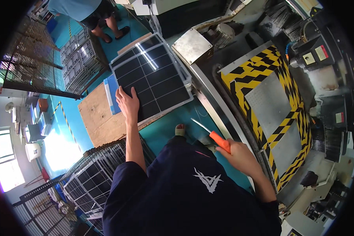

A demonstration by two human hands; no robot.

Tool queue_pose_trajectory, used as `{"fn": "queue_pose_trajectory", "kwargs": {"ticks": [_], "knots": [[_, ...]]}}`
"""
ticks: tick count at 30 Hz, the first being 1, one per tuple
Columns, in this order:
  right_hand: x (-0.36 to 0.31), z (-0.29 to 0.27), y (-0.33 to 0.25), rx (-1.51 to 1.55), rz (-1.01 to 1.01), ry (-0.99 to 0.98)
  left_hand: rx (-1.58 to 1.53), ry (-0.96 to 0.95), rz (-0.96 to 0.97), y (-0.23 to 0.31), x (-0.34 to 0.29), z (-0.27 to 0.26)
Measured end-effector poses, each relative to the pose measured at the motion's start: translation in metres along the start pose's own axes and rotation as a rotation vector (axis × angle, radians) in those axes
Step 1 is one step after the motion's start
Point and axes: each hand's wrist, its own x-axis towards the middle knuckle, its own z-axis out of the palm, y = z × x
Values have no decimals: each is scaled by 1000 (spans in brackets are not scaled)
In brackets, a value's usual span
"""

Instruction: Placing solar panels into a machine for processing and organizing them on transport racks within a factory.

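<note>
A screwdriver (pixel 221 142) with an orange handle and a metal shaft is gripped in my right hand (pixel 244 157), its tip pointing up and to the left. My left hand (pixel 128 104) is spread, fingers apart, at the left edge of a framed panel (pixel 149 74). The panel has a light metal frame and dark rectangular cells, and lies on a wooden board (pixel 96 114). Whether my left fingers press on the panel or hover just above it, I cannot tell. A blue flat item (pixel 111 94) sticks out beside the panel, left of my hand.
On the right is a machine with a plate edged in yellow-black striped tape (pixel 271 114). A metal box (pixel 192 46) sits on its near corner. Stacked frames (pixel 88 183) stand at lower left, more frames (pixel 78 59) at upper left. Another person (pixel 102 19) stands at the top.
</note>
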Motion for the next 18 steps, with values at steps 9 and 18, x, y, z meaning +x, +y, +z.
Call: {"fn": "queue_pose_trajectory", "kwargs": {"ticks": [9, 18], "knots": [[64, 7, -1, 120, -106, 228, 102, -32, 143, 28, 1, 13], [143, -9, -42, 19, -225, 213, 60, -95, 159, 44, -3, 29]]}}
